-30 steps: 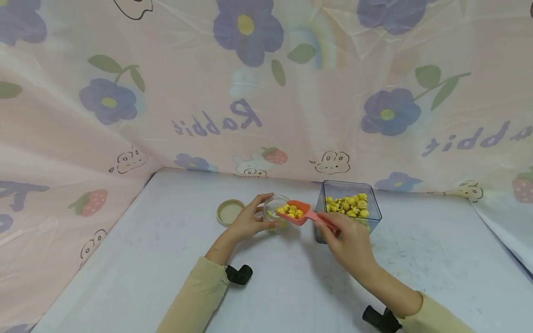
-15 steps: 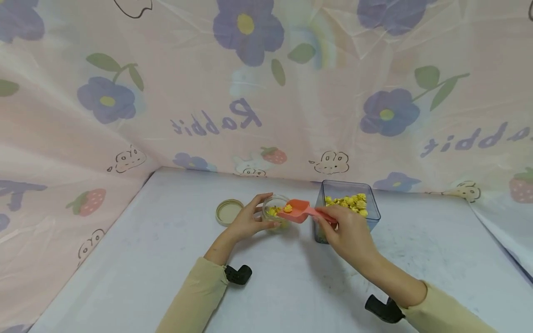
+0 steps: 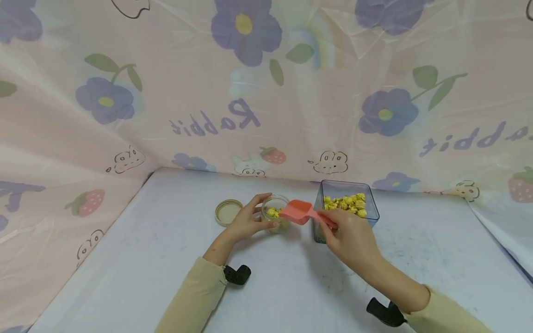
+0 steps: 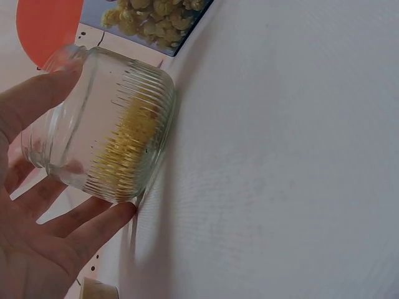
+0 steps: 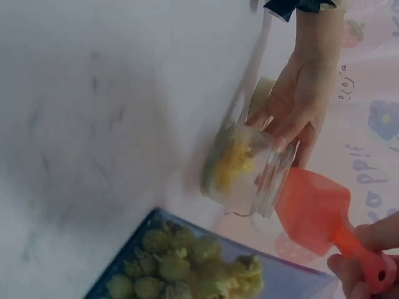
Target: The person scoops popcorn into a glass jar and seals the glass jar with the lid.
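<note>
My left hand (image 3: 246,223) holds a ribbed glass jar (image 4: 106,118) upright on the table, thumb on one side of its rim and fingers round the other. Yellow popcorn (image 4: 128,146) covers the lower part of the jar's inside. My right hand (image 3: 349,233) pinches the handle of a coral-red scoop (image 3: 297,212), whose front lip is tilted at the jar's mouth. No popcorn shows in the scoop. Just behind the right hand stands a clear square bin (image 3: 376,217) with more popcorn (image 3: 347,203) in it.
A round lid (image 3: 228,212) lies on the white table (image 3: 166,259) to the left of the jar. A patterned curtain (image 3: 187,92) hangs along the back and left side of the table.
The popcorn that lay in the scoop has dropped into the jar, leaving the scoop bare. The left hand and jar have stayed in place; the right hand has hardly shifted.
</note>
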Action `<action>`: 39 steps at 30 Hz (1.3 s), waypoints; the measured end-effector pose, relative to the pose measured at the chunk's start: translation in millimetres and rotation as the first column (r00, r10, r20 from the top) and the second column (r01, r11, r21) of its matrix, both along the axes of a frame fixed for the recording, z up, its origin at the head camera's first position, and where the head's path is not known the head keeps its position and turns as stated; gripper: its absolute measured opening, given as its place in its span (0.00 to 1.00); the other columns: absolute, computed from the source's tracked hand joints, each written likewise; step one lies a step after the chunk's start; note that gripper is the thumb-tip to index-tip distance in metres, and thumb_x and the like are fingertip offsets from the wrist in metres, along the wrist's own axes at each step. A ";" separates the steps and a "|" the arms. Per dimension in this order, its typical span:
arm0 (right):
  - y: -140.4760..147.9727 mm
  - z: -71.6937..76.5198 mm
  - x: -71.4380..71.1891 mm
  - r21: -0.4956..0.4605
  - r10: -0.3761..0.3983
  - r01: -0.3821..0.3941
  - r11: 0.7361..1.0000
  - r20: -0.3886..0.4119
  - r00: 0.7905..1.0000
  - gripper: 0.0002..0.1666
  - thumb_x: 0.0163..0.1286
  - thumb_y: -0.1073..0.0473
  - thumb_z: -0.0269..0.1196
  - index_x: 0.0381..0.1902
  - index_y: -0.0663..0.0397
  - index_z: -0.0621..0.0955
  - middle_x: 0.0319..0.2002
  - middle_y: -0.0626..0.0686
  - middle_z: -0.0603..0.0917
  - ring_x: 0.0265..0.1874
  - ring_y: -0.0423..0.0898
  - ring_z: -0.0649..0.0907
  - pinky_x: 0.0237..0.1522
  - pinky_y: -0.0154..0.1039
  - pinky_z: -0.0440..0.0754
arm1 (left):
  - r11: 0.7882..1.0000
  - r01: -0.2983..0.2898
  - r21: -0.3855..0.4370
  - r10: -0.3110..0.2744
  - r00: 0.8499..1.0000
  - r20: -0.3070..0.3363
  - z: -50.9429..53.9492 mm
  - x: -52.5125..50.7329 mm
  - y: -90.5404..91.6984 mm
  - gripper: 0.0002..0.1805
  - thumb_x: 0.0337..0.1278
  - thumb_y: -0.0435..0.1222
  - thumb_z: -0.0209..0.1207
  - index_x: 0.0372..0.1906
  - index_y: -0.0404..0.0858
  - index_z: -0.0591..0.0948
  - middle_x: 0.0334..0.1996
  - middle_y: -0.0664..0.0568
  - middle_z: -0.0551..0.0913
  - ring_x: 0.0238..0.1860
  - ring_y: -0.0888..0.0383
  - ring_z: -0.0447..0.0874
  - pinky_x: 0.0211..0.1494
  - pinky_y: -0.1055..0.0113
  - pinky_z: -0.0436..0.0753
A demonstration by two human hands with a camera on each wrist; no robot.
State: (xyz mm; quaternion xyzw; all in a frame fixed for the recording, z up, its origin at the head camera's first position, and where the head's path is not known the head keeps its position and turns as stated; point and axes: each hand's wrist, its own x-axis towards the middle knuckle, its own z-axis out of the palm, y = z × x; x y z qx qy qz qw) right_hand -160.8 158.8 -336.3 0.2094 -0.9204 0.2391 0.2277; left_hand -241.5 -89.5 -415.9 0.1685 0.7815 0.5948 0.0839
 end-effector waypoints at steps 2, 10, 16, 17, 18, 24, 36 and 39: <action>0.9 -2.4 2.6 0.013 -0.007 0.007 1.000 -0.027 1.000 0.11 0.55 0.65 0.70 0.38 0.59 0.86 0.29 0.52 0.86 0.19 0.37 0.75 0.21 0.31 0.74 | 1.000 -0.006 -0.006 0.006 1.000 0.000 0.3 0.4 0.1 0.43 0.50 0.31 0.69 0.71 0.43 0.62 0.71 0.43 0.60 0.68 0.36 0.62 0.63 0.52 0.75; 4.6 -15.9 8.4 -0.002 -0.045 0.045 0.999 -0.037 0.998 0.13 0.54 0.63 0.72 0.39 0.59 0.87 0.32 0.53 0.88 0.26 0.43 0.82 0.24 0.37 0.78 | 1.000 0.004 -0.003 -0.004 1.000 -0.010 -0.4 0.2 -0.5 0.43 0.50 0.31 0.69 0.71 0.43 0.62 0.70 0.43 0.61 0.68 0.37 0.63 0.63 0.52 0.75; 6.6 -24.5 9.7 -0.010 -0.074 0.074 0.997 -0.018 0.997 0.16 0.52 0.63 0.73 0.41 0.60 0.87 0.31 0.54 0.88 0.25 0.42 0.79 0.21 0.33 0.75 | 1.000 0.008 0.002 -0.008 1.000 0.001 0.5 0.5 -1.2 0.43 0.49 0.31 0.69 0.71 0.45 0.62 0.70 0.44 0.61 0.69 0.38 0.62 0.64 0.52 0.75; 6.8 -25.3 9.8 -0.010 -0.080 0.080 0.997 -0.010 0.997 0.16 0.52 0.63 0.73 0.41 0.60 0.87 0.31 0.54 0.88 0.24 0.42 0.78 0.21 0.32 0.74 | 1.000 0.005 0.000 -0.005 1.000 0.004 0.7 0.4 -1.1 0.43 0.49 0.31 0.69 0.71 0.45 0.62 0.70 0.45 0.61 0.69 0.38 0.62 0.64 0.53 0.75; 7.0 -25.8 10.0 -0.011 -0.086 0.086 0.996 0.001 0.996 0.17 0.52 0.63 0.73 0.41 0.60 0.87 0.31 0.54 0.88 0.24 0.41 0.78 0.20 0.31 0.73 | 1.000 0.002 -0.001 -0.002 1.000 0.008 1.0 0.6 -1.0 0.43 0.49 0.31 0.70 0.71 0.45 0.63 0.70 0.45 0.61 0.69 0.38 0.62 0.64 0.53 0.75; 8.1 -26.5 10.8 -0.040 -0.097 0.099 0.994 0.033 0.995 0.18 0.52 0.65 0.74 0.42 0.60 0.86 0.34 0.56 0.88 0.24 0.41 0.77 0.21 0.31 0.72 | 1.000 0.003 -0.009 -0.003 1.000 -0.001 2.0 1.7 -0.5 0.43 0.49 0.31 0.70 0.71 0.45 0.62 0.71 0.45 0.60 0.69 0.38 0.63 0.65 0.52 0.74; 16.5 -29.4 6.8 -0.142 -0.063 0.056 0.988 -0.046 0.997 0.16 0.50 0.63 0.75 0.39 0.59 0.87 0.26 0.51 0.86 0.19 0.35 0.71 0.15 0.28 0.67 | 1.000 0.009 0.018 -0.009 1.000 0.013 -0.4 -0.2 0.1 0.42 0.49 0.29 0.69 0.70 0.44 0.63 0.70 0.43 0.61 0.69 0.36 0.62 0.65 0.50 0.74; 17.7 -26.0 6.7 -0.170 -0.064 0.056 0.984 -0.039 0.997 0.16 0.50 0.64 0.75 0.39 0.58 0.87 0.25 0.50 0.85 0.20 0.36 0.71 0.16 0.29 0.68 | 1.000 0.001 0.010 -0.002 1.000 0.019 0.3 0.5 0.1 0.42 0.50 0.30 0.69 0.71 0.44 0.63 0.70 0.42 0.61 0.68 0.36 0.62 0.65 0.51 0.74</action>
